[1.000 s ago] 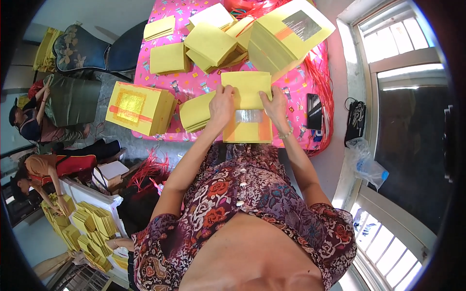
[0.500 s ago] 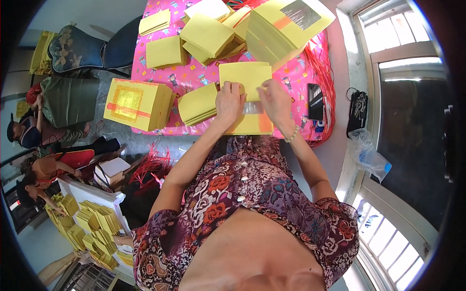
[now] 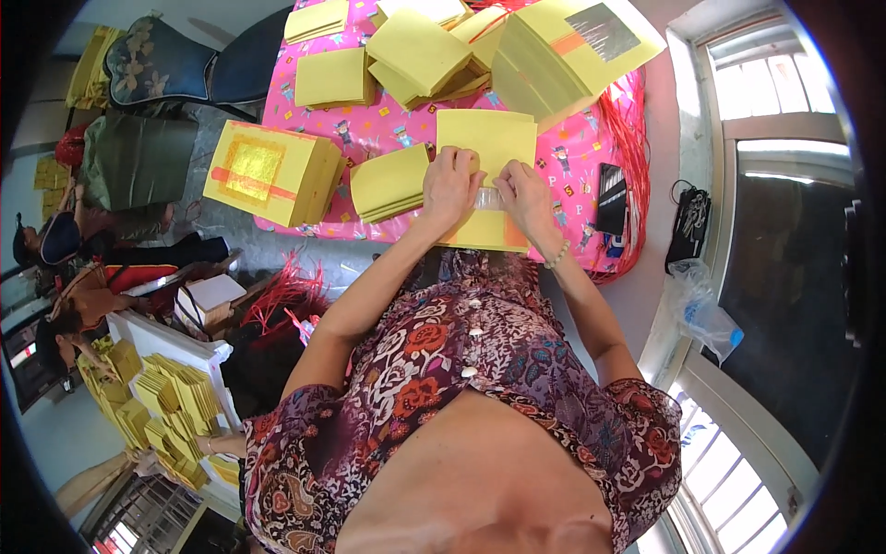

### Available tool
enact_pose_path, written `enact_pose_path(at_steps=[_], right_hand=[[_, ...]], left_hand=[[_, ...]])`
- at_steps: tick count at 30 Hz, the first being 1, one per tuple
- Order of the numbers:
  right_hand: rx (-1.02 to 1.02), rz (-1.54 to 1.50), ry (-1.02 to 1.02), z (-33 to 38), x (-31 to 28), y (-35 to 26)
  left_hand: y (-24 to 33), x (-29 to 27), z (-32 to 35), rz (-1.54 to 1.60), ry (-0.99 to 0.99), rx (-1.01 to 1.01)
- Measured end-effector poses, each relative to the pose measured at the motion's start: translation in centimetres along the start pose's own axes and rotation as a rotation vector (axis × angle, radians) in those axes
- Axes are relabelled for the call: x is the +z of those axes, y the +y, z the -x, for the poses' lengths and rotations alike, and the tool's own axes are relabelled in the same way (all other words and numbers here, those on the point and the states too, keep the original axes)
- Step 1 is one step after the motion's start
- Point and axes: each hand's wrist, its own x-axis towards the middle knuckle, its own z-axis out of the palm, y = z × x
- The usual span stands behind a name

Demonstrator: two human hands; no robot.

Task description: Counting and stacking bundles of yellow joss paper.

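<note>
Nearest to us, both forearms come up from the lower edge and meet over the near edge of the desk (image 3: 305,111), which wears a pink patterned cloth. Our left hand (image 3: 450,185) presses down on a stack of yellow paper sheets (image 3: 487,148), its grip clenched on the top sheets, fingers curled over their edge. Our right hand (image 3: 524,198), a bead bracelet at its wrist, pinches the same stack just beside the left, thumb and fingers closed on the paper where a shiny band (image 3: 489,198) crosses it. The stack lies at the desk's near edge, right in front of us.

Just left of it rests a smaller yellow bundle (image 3: 388,180), then a thick block with a gold square (image 3: 268,171). To the right lies a dark phone (image 3: 611,198). Farther back, more yellow bundles (image 3: 415,51) crowd the desk, with a big tilted one (image 3: 572,51) at the far right.
</note>
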Motion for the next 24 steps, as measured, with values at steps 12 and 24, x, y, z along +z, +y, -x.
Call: enact_pose_path(at_steps=[12, 24], right_hand=[[0.089, -0.045, -0.17, -0.9, -0.2, 0.1], [0.004, 0.027, -0.169, -0.9, 0.1, 0.2]], left_hand=[[-2.6, -2.0, 0.3, 0.189, -0.037, 0.017], [-6.8, -0.5, 1.1, 0.78, -0.192, -0.397]])
